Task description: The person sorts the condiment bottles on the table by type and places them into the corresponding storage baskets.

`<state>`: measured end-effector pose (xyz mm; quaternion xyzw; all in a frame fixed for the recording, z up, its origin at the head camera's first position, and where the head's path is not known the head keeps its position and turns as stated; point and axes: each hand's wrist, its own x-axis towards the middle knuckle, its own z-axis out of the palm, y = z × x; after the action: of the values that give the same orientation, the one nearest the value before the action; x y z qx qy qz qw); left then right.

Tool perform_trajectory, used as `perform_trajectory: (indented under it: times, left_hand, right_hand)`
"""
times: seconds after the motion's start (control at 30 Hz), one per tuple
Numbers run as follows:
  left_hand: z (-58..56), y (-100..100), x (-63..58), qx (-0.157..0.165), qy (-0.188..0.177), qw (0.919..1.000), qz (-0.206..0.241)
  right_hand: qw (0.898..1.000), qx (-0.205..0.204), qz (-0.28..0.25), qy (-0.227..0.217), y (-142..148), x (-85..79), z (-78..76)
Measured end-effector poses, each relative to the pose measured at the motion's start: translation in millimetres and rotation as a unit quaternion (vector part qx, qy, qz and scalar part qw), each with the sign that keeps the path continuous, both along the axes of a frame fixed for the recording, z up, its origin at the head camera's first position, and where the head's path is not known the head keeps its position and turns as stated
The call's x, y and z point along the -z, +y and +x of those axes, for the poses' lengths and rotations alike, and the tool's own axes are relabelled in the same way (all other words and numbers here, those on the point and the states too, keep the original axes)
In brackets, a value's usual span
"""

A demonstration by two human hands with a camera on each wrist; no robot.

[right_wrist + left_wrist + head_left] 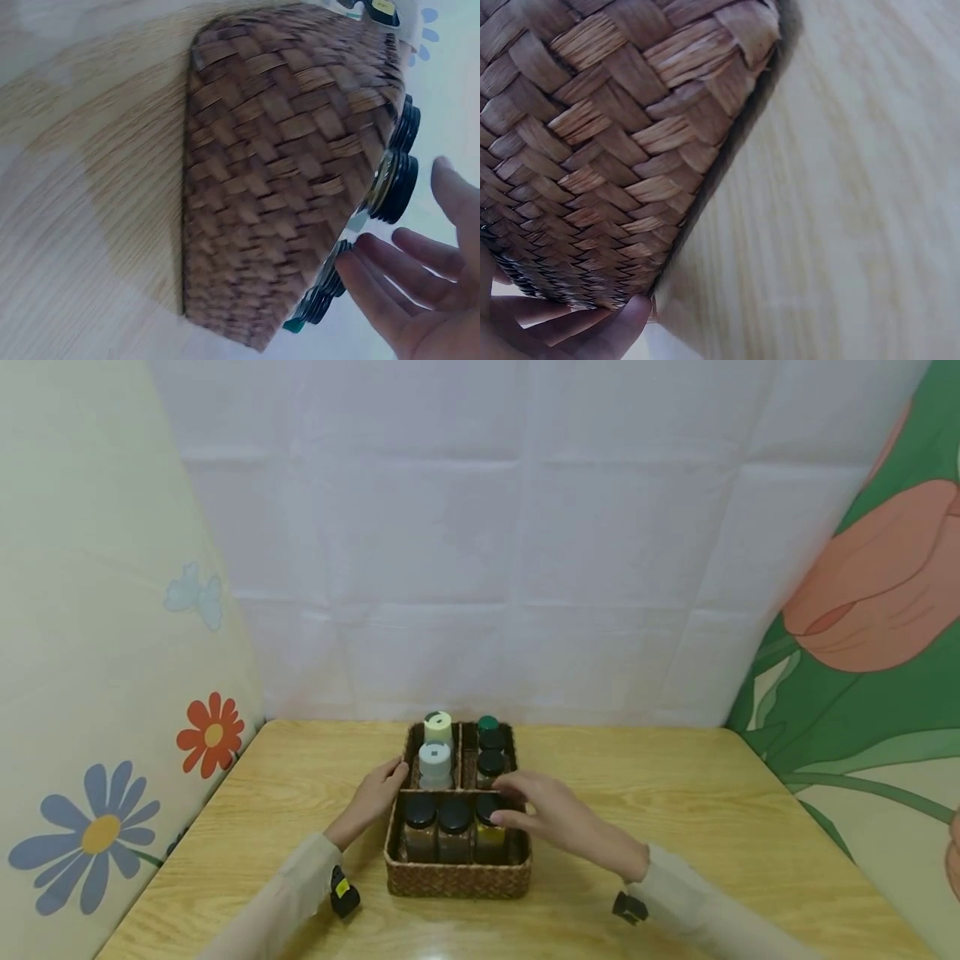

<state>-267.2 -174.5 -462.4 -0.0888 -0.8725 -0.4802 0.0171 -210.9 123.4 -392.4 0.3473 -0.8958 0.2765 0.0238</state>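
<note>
A brown woven basket [459, 881] with three compartments stands on the table. My left hand [380, 793] rests against its left wall, fingers extended; in the left wrist view the fingertips touch the weave [607, 195]. Over the basket's right side my right hand [558, 814] is spread, thumb apart from the fingers, close to a black-lidded jar [491, 831] with yellowish contents. In the right wrist view that hand [427, 285] has nothing between thumb and fingers, beside the jar lids [397, 187]. Two more black-lidded jars [453, 837] stand left of that jar in the front compartment.
The back left compartment holds a white-capped bottle [435, 762] and a pale yellow-capped one [438, 727]. Black-lidded jars [491, 763] and a green-lidded one [487, 723] fill the back right. A wooden table [637, 777] extends around the basket to a white cloth backdrop [517, 543].
</note>
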Motion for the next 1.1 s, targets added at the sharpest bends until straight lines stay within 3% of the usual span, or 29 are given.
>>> perform_trajectory:
  times: [0.1, 0.4, 0.67, 0.9, 1.1]
  left_hand:
    - [0.1, -2, -0.2, 0.002, -0.006, 1.0, -0.001]
    - [-0.6, -7, -4.0, 0.01, -0.004, 0.9999, -0.003]
    - [2.2, -13, -8.2, 0.004, 0.009, 0.9997, 0.024]
    - [-0.4, -19, -13.5, -0.027, 0.076, 0.9964, -0.024]
    - [0.1, -28, -21.6, -0.049, 0.15, 0.9851, -0.069]
  right_hand:
    - [1.0, 0.007, -0.015, 0.021, 4, 0.5, -0.6]
    - [0.988, 0.031, -0.015, 0.149, 28, 2.0, -9.0]
    - [0.98, 0.08, -0.001, 0.181, 54, 1.8, -15.6]
    - [0.97, 0.119, 0.013, 0.214, 82, 2.7, -32.4]
    - [0.96, 0.14, 0.011, 0.244, 108, 1.6, -45.3]
